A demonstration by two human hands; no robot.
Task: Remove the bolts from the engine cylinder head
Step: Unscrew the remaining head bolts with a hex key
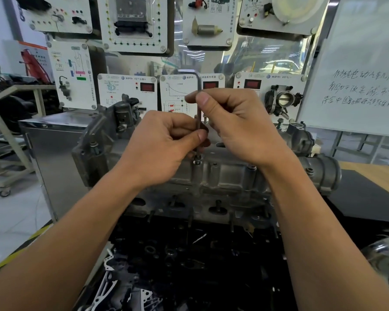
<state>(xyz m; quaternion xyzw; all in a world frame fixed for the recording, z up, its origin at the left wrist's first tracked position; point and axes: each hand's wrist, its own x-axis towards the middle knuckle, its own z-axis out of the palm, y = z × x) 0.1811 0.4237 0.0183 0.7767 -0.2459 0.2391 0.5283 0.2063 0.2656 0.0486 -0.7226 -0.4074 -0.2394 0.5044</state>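
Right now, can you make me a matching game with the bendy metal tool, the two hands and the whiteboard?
Things: 1 hex key; 2 left hand; 3 right hand; 4 whiteboard.
Places: A far right, with handwriting; B pinching the key low down; C upright, tip on a bolt; D pinching the key higher up.
Pairs: 1-C, 2-B, 3-D, 4-A.

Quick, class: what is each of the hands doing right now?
Left hand: pinches the hex key low on its shaft.
Right hand: pinches the same key higher up.
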